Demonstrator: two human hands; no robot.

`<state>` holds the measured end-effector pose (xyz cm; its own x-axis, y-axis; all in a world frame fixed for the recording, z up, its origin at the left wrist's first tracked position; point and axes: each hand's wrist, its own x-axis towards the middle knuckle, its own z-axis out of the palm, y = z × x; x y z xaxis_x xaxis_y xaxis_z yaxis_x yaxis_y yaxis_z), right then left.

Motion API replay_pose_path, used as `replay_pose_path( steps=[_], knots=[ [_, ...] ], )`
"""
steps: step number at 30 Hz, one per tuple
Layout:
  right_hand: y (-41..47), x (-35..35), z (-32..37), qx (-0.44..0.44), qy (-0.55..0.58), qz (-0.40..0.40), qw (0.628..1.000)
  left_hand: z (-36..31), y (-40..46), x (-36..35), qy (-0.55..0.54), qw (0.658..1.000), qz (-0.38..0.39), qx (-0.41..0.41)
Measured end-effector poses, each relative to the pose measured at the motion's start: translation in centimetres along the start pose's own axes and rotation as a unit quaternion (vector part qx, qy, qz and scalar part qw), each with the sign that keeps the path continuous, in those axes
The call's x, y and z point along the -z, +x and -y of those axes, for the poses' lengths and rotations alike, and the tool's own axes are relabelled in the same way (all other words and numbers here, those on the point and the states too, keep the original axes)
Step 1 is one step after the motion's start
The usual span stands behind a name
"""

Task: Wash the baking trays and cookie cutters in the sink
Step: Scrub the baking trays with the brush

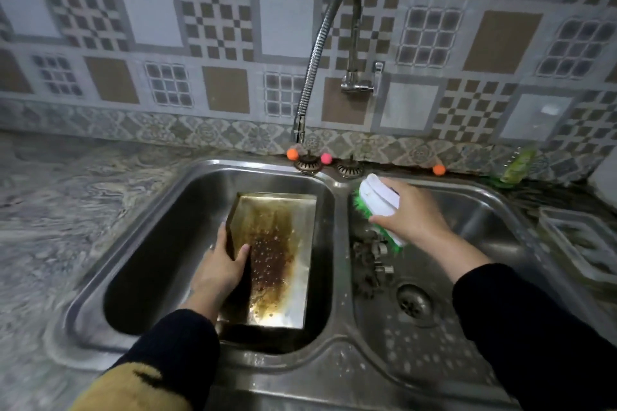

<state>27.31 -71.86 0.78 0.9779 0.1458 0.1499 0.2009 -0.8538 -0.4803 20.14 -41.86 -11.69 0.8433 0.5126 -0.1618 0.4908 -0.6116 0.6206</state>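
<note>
A rectangular metal baking tray, stained brown down its middle, leans in the left basin of a steel double sink. My left hand grips the tray's left rim, thumb inside. My right hand holds a white scrubbing brush with green bristles above the right basin. Several dark metal cookie cutters lie in a heap in the right basin under the brush.
A flexible steel tap arches from the tiled wall over the left basin. The right basin's drain sits near the cutters. A green bottle stands at the back right. A plastic rack lies on the right counter.
</note>
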Motion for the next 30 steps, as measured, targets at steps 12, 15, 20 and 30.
replay_pose_path(
  steps=[12,15,20,30],
  knots=[
    [-1.9,-3.4,-2.1,-0.032,0.023,0.017,0.999,3.6,2.9,-0.6,0.012,0.985,0.152,0.085],
    [-1.8,-3.6,-2.3,-0.030,0.036,0.024,0.999,3.8,2.6,-0.8,0.071,0.982,0.140,0.103],
    [-1.9,-3.6,-3.0,-0.036,0.053,0.042,0.997,2.2,2.0,-0.7,0.201,0.971,0.113,0.070],
    [-2.3,-0.7,-6.6,-0.061,0.020,0.092,0.994,-12.5,-1.8,-4.9,0.207,0.953,0.005,-0.222]
  ],
)
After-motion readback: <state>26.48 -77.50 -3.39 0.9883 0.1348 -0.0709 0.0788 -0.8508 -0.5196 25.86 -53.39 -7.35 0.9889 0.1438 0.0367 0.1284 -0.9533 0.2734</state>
